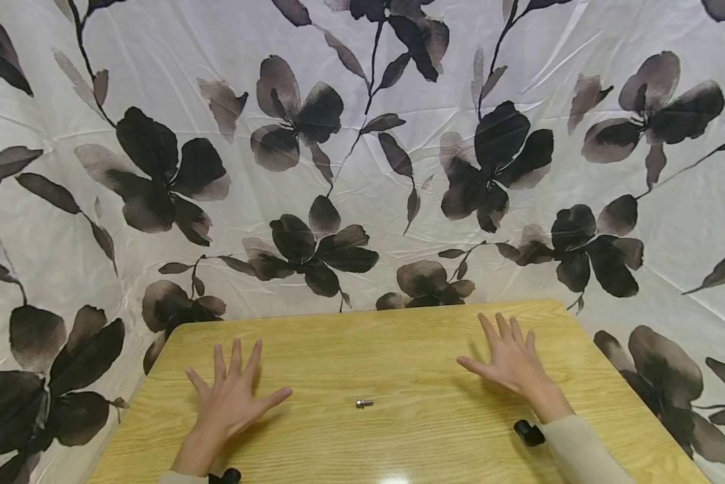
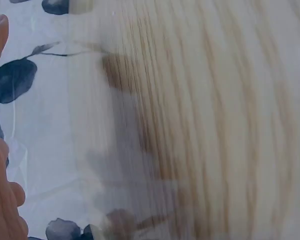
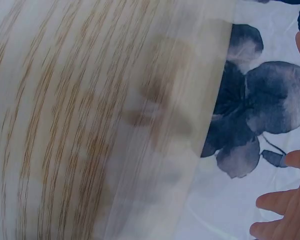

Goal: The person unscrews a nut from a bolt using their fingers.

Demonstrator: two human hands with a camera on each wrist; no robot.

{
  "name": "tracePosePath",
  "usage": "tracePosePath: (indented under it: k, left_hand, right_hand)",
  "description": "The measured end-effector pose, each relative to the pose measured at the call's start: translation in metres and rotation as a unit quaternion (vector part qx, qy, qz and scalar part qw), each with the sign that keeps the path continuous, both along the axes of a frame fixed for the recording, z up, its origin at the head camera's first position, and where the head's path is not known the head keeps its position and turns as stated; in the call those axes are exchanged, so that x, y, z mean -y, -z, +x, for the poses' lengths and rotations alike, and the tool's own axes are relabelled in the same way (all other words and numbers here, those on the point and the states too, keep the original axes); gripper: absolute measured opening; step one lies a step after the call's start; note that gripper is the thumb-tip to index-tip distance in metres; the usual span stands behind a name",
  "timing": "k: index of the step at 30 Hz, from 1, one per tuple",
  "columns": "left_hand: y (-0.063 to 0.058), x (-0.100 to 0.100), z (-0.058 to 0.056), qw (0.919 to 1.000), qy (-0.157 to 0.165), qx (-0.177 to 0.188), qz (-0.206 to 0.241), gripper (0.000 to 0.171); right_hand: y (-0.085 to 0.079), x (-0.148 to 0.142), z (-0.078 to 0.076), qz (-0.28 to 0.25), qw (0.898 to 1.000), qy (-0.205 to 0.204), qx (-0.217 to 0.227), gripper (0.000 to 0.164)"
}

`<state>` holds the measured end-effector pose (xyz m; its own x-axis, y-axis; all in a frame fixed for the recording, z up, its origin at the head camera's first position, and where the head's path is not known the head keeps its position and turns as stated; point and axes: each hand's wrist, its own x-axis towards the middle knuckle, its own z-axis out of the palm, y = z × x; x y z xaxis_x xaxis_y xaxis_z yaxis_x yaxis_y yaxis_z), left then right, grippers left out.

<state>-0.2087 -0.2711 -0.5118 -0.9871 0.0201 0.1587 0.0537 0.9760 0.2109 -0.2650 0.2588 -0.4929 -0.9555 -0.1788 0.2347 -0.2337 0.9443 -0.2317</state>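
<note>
A small silver screw (image 1: 364,403) with a thick round head lies on its side near the middle of the wooden table (image 1: 399,356), head toward the left. To its left, my left hand (image 1: 229,396) is held over the table with fingers spread wide and nothing in it. On the other side, my right hand (image 1: 510,356) also has its fingers spread and holds nothing. Both hands are apart from the screw. In the left wrist view only fingers (image 2: 2,195) show at the left edge; the right wrist view has fingers (image 3: 285,205) at its right edge.
A white cloth (image 1: 399,195) printed with dark flowers hangs behind the table and surrounds its sides. Black wrist devices sit at the left cuff (image 1: 224,476) and the right cuff (image 1: 528,433). The table's far edge has rounded corners.
</note>
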Motion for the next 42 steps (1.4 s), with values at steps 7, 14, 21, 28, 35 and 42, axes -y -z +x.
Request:
tracePosePath:
  k: [7, 14, 21, 28, 35, 42]
  left_hand:
    - [-0.001, -0.017, -0.001, 0.9998, 0.001, 0.005, 0.017, 0.113]
    - [0.001, -0.042, -0.004, 0.9996, 0.016, 0.003, 0.023, 0.114]
    - [0.004, -0.068, -0.005, 0.9990, 0.031, -0.002, 0.033, 0.116]
    - [0.006, -0.090, -0.005, 0.9974, 0.039, 0.008, 0.060, 0.117]
    - [0.009, -0.106, -0.002, 0.9958, 0.033, 0.023, 0.083, 0.121]
    - [0.011, -0.114, 0.002, 0.9912, 0.039, 0.025, 0.124, 0.125]
  right_hand:
    - [0.001, 0.012, 0.000, -0.005, 1.000, -0.005, 0.000, 0.108]
    - [0.004, 0.027, 0.002, -0.009, 1.000, -0.018, -0.003, 0.108]
    - [0.010, 0.048, 0.005, -0.004, 0.999, -0.027, -0.019, 0.107]
    - [0.012, 0.076, 0.012, -0.014, 0.999, -0.048, 0.011, 0.111]
    - [0.018, 0.108, 0.020, -0.064, 0.993, -0.081, 0.057, 0.115]
    - [0.026, 0.130, 0.027, -0.159, 0.973, -0.139, 0.098, 0.120]
